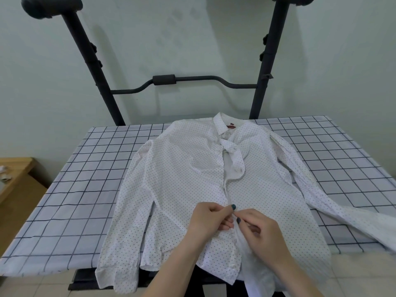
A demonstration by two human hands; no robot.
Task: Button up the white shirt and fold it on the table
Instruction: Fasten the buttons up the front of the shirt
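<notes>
I see the shirt (192, 179) lying face up on the checked tabletop (85, 189), collar (222, 125) at the far edge, hem hanging over the near edge. Its placket (226, 185) runs lengthwise from the collar straight toward me, and that line is what the next move turns on. Both grips meet on it, well below the collar: the left hand (211, 219) pinches the left front edge, the right hand (260, 232) pinches the right one, thumbs almost touching. Above them the placket gapes open toward the collar, so I judge the buttoning must proceed up that axis, either hand equally near.
</notes>
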